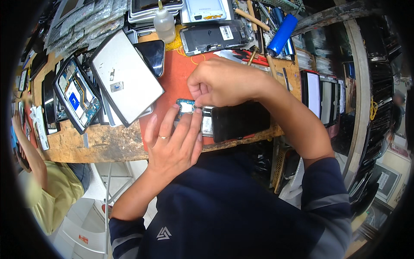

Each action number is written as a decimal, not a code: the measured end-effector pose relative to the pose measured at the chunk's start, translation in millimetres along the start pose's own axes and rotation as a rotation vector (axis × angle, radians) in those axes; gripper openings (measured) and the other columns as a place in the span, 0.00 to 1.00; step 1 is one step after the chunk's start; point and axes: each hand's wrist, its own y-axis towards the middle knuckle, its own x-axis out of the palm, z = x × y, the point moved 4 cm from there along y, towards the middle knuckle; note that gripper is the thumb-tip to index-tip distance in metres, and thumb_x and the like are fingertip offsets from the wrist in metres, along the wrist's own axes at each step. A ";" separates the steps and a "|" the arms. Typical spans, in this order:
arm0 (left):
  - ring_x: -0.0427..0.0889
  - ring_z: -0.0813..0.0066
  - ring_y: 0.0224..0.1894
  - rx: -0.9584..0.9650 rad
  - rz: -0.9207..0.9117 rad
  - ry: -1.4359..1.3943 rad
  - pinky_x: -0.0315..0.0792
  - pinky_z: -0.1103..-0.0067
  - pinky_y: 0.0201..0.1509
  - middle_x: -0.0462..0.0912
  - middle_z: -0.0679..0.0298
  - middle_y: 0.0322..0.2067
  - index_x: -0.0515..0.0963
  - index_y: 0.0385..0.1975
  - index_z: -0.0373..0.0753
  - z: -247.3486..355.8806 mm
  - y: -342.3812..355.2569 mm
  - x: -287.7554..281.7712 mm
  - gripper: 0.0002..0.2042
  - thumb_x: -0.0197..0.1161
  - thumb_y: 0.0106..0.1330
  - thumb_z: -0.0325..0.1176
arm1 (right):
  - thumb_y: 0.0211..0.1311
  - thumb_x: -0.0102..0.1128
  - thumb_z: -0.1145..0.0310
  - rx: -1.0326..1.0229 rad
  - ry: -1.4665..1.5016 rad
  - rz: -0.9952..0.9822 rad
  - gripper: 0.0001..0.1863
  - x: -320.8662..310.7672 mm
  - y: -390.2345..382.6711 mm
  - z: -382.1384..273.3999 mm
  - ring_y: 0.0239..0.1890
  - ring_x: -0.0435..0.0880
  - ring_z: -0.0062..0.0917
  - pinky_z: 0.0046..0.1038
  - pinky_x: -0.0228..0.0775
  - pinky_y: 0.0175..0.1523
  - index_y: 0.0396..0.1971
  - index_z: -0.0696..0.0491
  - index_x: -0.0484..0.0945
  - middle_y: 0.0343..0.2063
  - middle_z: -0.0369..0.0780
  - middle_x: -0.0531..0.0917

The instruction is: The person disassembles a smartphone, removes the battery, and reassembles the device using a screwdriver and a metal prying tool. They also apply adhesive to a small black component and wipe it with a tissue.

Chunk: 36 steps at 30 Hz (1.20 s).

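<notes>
An opened phone lies on the red mat near the bench's front edge. Its blue-green circuit board shows at the top, and a part with a white label sits below. A black screen panel lies against its right side, partly under my right forearm. My left hand, wearing a ring, rests on the phone with its fingers stretched out and fingertips on the board. Above the board, my right hand is closed in a pinch, its fingertips at the board's right side. Whatever it pinches is hidden.
Left of the mat stand a tilted white panel and an opened tablet. Behind are a squeeze bottle, a dark phone frame and a blue cylinder. Another person's arm is at far left.
</notes>
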 end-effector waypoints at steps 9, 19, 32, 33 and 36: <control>0.78 0.65 0.66 -0.053 -0.136 -0.077 0.48 0.55 0.80 0.83 0.65 0.52 0.85 0.62 0.45 1.1 11.3 0.0 0.24 0.65 0.65 0.40 | 0.67 0.69 0.75 -0.012 0.140 0.189 0.03 2.2 -21.2 -0.3 0.34 0.88 0.22 0.28 0.80 0.42 0.37 0.60 0.85 0.31 0.40 0.89; 0.80 0.68 0.63 0.003 0.004 0.000 0.36 0.52 0.82 0.89 0.76 0.45 0.92 0.51 0.52 -4.4 -16.8 -20.4 0.16 0.64 0.66 0.41 | 0.65 0.69 0.80 0.068 0.211 0.950 0.02 43.9 -147.1 0.9 0.35 0.87 0.29 0.27 0.76 0.41 0.36 0.60 0.84 0.33 0.41 0.87; 0.79 0.67 0.63 0.146 -0.133 -0.002 0.48 0.53 0.79 0.84 0.73 0.48 0.89 0.52 0.51 -10.1 -4.6 -21.8 0.18 0.70 0.60 0.41 | 0.61 0.74 0.78 -0.113 0.407 0.778 0.07 141.1 -155.3 -35.0 0.31 0.86 0.36 0.36 0.77 0.39 0.37 0.56 0.85 0.30 0.42 0.85; 0.79 0.66 0.64 0.153 -0.146 -0.014 0.48 0.53 0.79 0.84 0.72 0.48 0.89 0.52 0.51 -11.2 -2.6 -23.1 0.19 0.70 0.60 0.40 | 0.62 0.74 0.78 -0.116 0.431 0.748 0.06 149.6 -151.4 -35.1 0.31 0.86 0.37 0.37 0.77 0.39 0.37 0.56 0.85 0.30 0.41 0.85; 0.77 0.58 0.69 0.168 -0.192 -0.078 0.53 0.52 0.80 0.85 0.67 0.53 0.88 0.52 0.47 -14.2 4.8 -25.8 0.20 0.70 0.58 0.36 | 0.64 0.72 0.75 -0.116 0.413 0.739 0.05 169.8 -140.0 -33.9 0.32 0.86 0.38 0.37 0.77 0.40 0.37 0.55 0.84 0.30 0.40 0.84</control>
